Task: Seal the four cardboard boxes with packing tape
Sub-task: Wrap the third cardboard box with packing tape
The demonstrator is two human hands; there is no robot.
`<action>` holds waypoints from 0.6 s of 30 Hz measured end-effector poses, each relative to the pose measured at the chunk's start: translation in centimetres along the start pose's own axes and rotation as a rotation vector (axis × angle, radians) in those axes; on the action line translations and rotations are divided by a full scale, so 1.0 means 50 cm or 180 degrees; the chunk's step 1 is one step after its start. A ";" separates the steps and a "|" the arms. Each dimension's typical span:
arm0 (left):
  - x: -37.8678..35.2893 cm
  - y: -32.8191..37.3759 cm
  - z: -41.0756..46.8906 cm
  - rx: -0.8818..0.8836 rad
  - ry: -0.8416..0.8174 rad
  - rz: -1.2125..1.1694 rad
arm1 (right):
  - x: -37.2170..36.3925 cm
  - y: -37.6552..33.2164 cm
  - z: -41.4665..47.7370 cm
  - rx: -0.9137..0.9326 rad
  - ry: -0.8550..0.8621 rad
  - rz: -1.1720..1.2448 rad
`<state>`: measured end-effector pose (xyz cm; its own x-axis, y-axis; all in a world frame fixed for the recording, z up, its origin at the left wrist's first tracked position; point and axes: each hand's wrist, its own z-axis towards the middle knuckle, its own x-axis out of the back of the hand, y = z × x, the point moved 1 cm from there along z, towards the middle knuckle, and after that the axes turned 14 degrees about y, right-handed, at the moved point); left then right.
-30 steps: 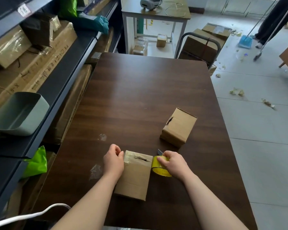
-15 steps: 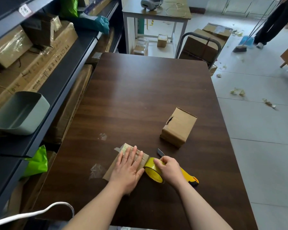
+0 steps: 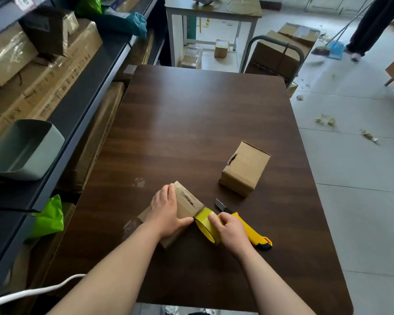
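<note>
A small cardboard box [image 3: 188,202] lies on the dark wooden table [image 3: 191,123] near its front edge, turned at an angle. My left hand [image 3: 165,211] lies over the box's left side, fingers curled round its near edge, thumb toward the tape. My right hand [image 3: 230,230] grips a yellow roll of packing tape [image 3: 204,221] held against the box's right corner. A second cardboard box [image 3: 245,169] with a torn flap stands apart, further back and right.
A yellow utility knife [image 3: 251,230] with its blade out lies right behind my right hand. Shelves [image 3: 82,96] with cartons and a grey bin [image 3: 23,151] run along the left. A cart with boxes [image 3: 275,56] stands past the table; a person sweeps far right.
The box has turned and now lies at an angle. My left hand went from lying flat on top to wrapping its side. The tape roll stayed at the box's right.
</note>
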<state>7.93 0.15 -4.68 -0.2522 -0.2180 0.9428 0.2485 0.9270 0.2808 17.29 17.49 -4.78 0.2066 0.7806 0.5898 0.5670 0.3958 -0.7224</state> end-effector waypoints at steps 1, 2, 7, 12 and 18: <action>0.002 -0.002 0.009 -0.0053 -0.0004 0.0023 | 0.002 0.005 0.000 0.0023 -0.0030 -0.0043; 0.005 -0.006 0.018 -0.0068 0.0000 0.0034 | 0.006 0.014 0.000 0.0029 -0.0059 -0.0135; 0.028 -0.028 0.069 -0.0144 -0.0255 0.0099 | 0.020 0.083 -0.026 -0.0194 -0.0025 -0.0004; 0.033 -0.032 0.074 -0.0377 -0.0388 0.0407 | 0.018 0.075 -0.020 -0.0151 -0.0112 0.0234; 0.023 -0.029 0.030 -0.0592 0.0388 0.0589 | 0.003 0.050 -0.026 -0.0405 -0.0207 0.0355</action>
<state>5.87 -0.99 -4.25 -0.0752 -0.0958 0.9926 0.4499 0.8850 0.1195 19.79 17.96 -6.01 0.2244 0.8475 0.4810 0.6406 0.2436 -0.7282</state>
